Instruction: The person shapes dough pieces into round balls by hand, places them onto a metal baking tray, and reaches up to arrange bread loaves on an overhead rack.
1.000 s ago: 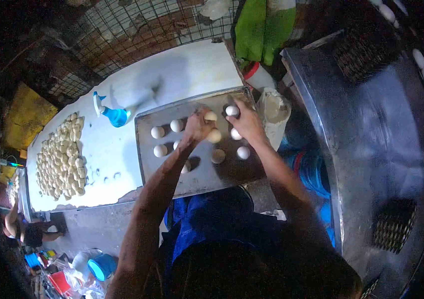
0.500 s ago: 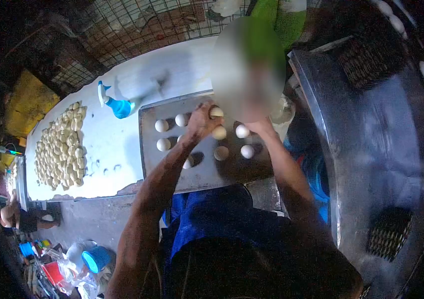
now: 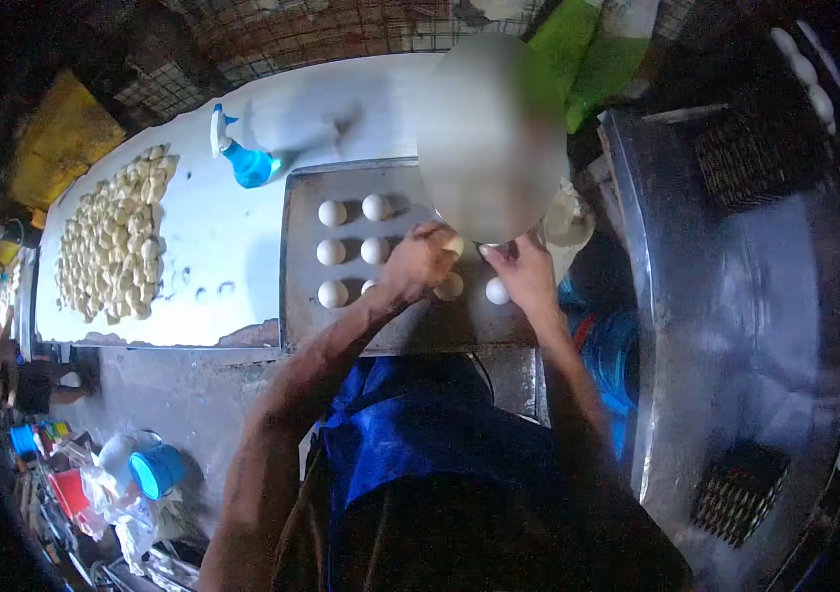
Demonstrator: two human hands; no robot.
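Left hand point(image 3: 422, 262) curled at pale ball point(image 3: 454, 246); right hand point(image 3: 529, 271) beside white ball point(image 3: 496, 291), over metal tray point(image 3: 353, 179); both grips: cannot tell.

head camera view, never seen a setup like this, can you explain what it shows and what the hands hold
There is no machine here: a camera worn on a person's head looks forward and down at their two bare hands. In front, a metal tray carries pale balls; to its left, the white table holds a blue spray bottle and a pile of pale pieces. The left hand curls its fingers at one ball; the right hand is close beside another. I can't tell how firm either grip is. Part of the tray is blurred out.
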